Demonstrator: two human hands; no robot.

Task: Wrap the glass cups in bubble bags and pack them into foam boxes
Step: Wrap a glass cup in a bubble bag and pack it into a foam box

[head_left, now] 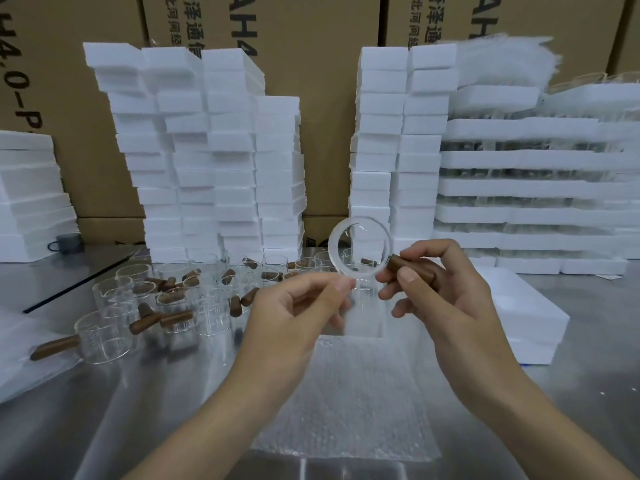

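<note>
I hold a clear glass cup (pixel 360 245) up over the table, its round mouth turned toward me. My right hand (pixel 446 289) grips its brown wooden handle (pixel 410 268). My left hand (pixel 294 306) pinches the cup's lower rim with thumb and forefinger. Below the hands a bubble bag (pixel 353 396) lies flat on the steel table (pixel 104 427). Several more glass cups with wooden handles (pixel 166 303) stand crowded at the left middle. A low white foam box (pixel 523 313) sits to the right of my right hand.
Tall stacks of white foam boxes (pixel 214 161) rise behind the cups, with more stacks at the back right (pixel 391 150). Foam trays holding glassware (pixel 536 188) are piled far right. Cardboard cartons (pixel 311 46) form the back wall. A stack of foam (pixel 31 195) stands far left.
</note>
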